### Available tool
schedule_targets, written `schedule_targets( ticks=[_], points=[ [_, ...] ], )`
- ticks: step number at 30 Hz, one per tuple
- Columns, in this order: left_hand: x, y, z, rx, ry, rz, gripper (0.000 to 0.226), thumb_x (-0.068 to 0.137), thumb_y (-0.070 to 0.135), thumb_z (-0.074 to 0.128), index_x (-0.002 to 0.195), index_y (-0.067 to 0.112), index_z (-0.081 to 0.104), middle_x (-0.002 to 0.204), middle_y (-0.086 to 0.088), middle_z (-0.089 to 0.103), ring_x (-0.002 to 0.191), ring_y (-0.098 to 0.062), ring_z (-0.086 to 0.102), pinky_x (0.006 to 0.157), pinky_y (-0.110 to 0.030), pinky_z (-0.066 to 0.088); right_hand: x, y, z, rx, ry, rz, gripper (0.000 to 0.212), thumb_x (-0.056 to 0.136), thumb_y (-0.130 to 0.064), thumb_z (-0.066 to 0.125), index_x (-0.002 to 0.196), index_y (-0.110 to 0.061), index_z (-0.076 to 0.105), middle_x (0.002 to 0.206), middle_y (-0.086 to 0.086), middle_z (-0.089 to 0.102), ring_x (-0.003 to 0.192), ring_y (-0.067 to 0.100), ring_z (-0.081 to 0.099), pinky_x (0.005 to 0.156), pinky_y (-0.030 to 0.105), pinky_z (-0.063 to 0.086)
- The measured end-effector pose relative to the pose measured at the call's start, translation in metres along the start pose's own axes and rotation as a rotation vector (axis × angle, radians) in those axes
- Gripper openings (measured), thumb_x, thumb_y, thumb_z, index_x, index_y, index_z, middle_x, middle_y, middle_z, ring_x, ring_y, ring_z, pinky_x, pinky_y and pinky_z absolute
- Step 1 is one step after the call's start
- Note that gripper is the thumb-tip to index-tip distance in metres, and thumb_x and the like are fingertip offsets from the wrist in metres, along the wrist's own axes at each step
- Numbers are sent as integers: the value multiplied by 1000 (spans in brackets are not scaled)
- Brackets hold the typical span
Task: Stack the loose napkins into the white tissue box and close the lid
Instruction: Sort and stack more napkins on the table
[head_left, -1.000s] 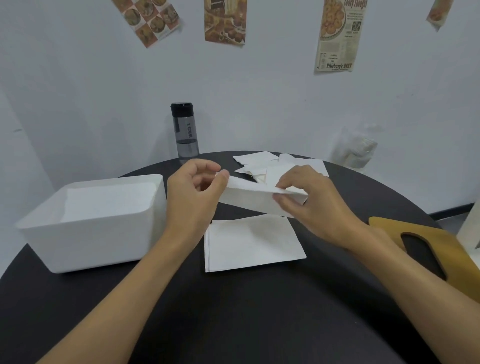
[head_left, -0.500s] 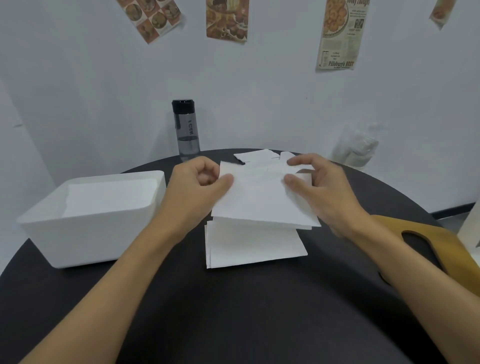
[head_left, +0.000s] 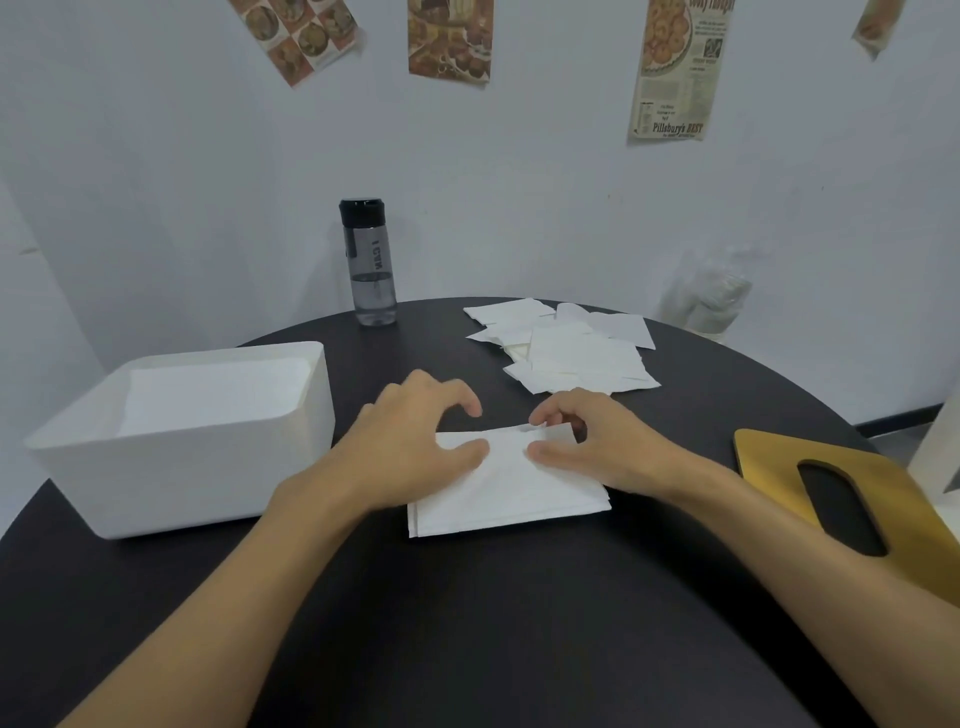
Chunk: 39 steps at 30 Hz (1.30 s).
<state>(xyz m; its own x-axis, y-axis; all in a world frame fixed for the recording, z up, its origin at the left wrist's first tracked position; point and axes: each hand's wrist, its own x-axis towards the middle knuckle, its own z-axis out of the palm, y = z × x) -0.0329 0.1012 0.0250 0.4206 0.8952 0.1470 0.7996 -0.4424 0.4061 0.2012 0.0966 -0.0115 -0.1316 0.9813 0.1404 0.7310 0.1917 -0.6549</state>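
A small stack of folded white napkins (head_left: 511, 493) lies on the black round table (head_left: 467, 623), just in front of me. My left hand (head_left: 415, 447) rests on the stack's far left corner, its thumb flat on the top napkin and its fingers arched above the far edge. At the far right corner my right hand (head_left: 597, 447) pinches the top napkin's edge between thumb and curled fingers. The open white tissue box (head_left: 208, 467) stands to the left, with white napkins inside. A loose pile of napkins (head_left: 571, 353) lies farther back. The yellow-brown slotted lid (head_left: 893, 499) lies flat at the right.
A dark water bottle (head_left: 370, 265) stands at the table's back edge, by the wall. A clear plastic bag (head_left: 711, 296) sits behind the table on the right. Posters hang on the white wall.
Both hands have brought the napkin they held in the air down onto the stack in front of me. The left hand's fingers have lifted off its edge.
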Motion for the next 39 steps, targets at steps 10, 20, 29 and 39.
schedule_targets(
  ticks=[10, 20, 29, 39],
  points=[
    [4, -4, 27, 17, -64, 146, 28, 91, 59, 57, 116, 46, 60, 128, 25, 50, 123, -5, 44, 111, -40, 27, 40, 21, -37, 38, 298, 17, 5, 92, -19, 66, 91, -16, 69, 91, -4, 69, 82, 9, 60, 66, 9, 43],
    [21, -3, 53, -29, 63, 221, 32, 92, 61, 51, 121, 49, 60, 124, 28, 48, 117, 4, 42, 111, -29, 20, 106, 76, -53, -289, 227, 58, 34, 88, -35, 72, 116, -14, 70, 114, 0, 67, 112, 21, 59, 97, 34, 46],
    [23, -4, 52, -13, 47, 230, 34, 93, 62, 50, 124, 50, 58, 126, 28, 47, 117, 4, 41, 111, -30, 19, 113, 76, -52, -466, 171, -41, 17, 92, -27, 65, 96, -13, 74, 96, -4, 70, 89, 20, 60, 79, 32, 44],
    [23, -5, 51, -11, 43, 231, 37, 93, 63, 48, 125, 49, 58, 127, 29, 46, 117, 5, 41, 111, -28, 19, 117, 60, -68, -517, 478, -111, 17, 92, -13, 49, 81, -7, 61, 79, 8, 62, 75, 33, 55, 67, 45, 49]
  ],
)
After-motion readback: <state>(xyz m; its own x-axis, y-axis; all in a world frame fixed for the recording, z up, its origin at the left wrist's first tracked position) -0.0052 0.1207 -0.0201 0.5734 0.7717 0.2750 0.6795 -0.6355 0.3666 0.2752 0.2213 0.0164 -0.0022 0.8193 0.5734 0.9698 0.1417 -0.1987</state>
